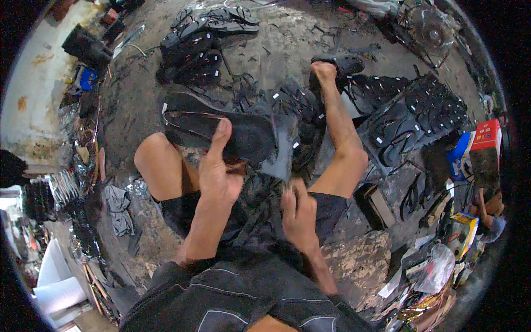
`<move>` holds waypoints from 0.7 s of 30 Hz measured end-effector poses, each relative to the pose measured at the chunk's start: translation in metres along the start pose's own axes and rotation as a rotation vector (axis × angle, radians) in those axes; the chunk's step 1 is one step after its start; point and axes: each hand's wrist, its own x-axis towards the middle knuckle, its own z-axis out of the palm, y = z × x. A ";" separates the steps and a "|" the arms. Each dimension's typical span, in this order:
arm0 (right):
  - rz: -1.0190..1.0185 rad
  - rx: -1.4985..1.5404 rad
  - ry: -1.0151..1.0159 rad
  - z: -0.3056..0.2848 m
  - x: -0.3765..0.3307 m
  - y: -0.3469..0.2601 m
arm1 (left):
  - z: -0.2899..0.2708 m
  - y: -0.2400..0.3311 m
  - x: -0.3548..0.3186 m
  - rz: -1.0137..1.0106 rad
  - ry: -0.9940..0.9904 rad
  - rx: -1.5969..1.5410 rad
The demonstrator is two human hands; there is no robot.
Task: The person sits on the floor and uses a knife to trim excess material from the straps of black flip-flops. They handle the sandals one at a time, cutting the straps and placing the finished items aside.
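A black flip-flop (251,138) lies sideways in front of me, its sole broad and its thong strap toward the left end, where a small white tag shows. My left hand (218,171) is closed on it, thumb on top and fingers underneath. Clear plastic (280,152), seemingly a bag, covers the flip-flop's right end and hangs past it. At the lower corner of this plastic, my right hand (298,213) has its fingers pinched together. Motion blurs those fingertips slightly.
Stacked black sandals (191,55) stand at the far left; rows of tagged flip-flops (420,119) lie at right. A red box (485,135), crumpled plastic (440,268) and a grey cloth (119,210) sit around me. A fan (431,33) stands far right. Another person (489,213) is at the right edge.
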 end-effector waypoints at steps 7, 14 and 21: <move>0.001 -0.247 -0.094 -0.045 -0.036 0.021 | -0.007 0.004 -0.040 -0.049 0.082 0.169; -0.046 -0.134 -0.471 -0.051 0.025 -0.015 | -0.027 0.009 -0.044 -0.068 0.052 0.364; 0.300 0.562 0.116 -0.012 0.047 0.064 | -0.004 0.014 -0.012 0.044 0.069 0.680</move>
